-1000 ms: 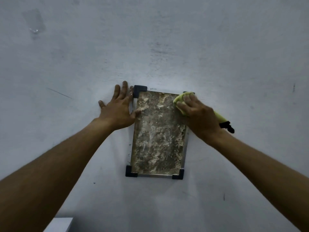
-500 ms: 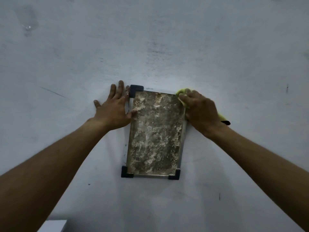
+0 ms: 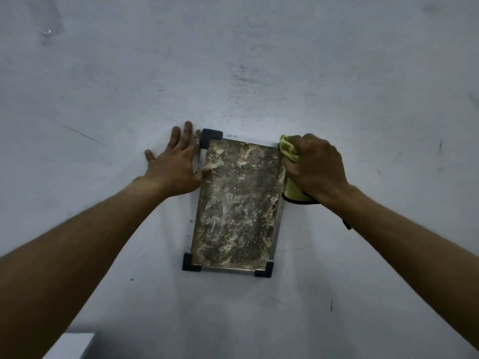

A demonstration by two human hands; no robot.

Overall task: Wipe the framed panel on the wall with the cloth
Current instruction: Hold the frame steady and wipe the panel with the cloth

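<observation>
A framed panel (image 3: pixel 237 206) with a mottled brown and white face and black corner brackets hangs on the wall. My left hand (image 3: pixel 176 164) lies flat against the wall at the panel's upper left edge, fingers straight, thumb touching the panel's face. My right hand (image 3: pixel 316 167) grips a bunched yellow-green cloth (image 3: pixel 287 149) at the panel's upper right corner and right edge. More of the cloth, with a dark hem, hangs below the palm. The hand and cloth hide the top right bracket.
The pale grey wall (image 3: pixel 259 60) around the panel carries scuffs and small dark marks. A strip of clear tape (image 3: pixel 49 19) sticks to it at the top left. A white box corner (image 3: pixel 70 345) shows at the bottom left.
My right hand has slid the cloth from the panel's upper right face out to its right edge and corner. My left hand has kept its place beside the upper left bracket.
</observation>
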